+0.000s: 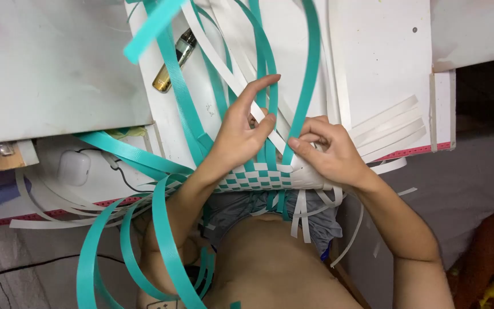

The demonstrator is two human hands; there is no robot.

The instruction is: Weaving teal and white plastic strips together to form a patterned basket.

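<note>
A partly woven mat of teal and white plastic straps (253, 178) lies at the edge of a white board, against my lap. My left hand (236, 133) rests on the weave with fingers spread, touching upright teal straps (267, 86) and a white strap. My right hand (324, 153) pinches a teal strap (307, 68) between thumb and forefinger just above the weave. Loose teal straps (164, 240) curl down over my left arm. White strap ends (301, 217) hang below the weave.
A white board (384, 63) forms the work surface. A brass-coloured lighter (174, 62) lies on it at the upper left. A white rounded case (74, 167) with a cable sits lower left. Loose white straps (390, 126) fan out to the right.
</note>
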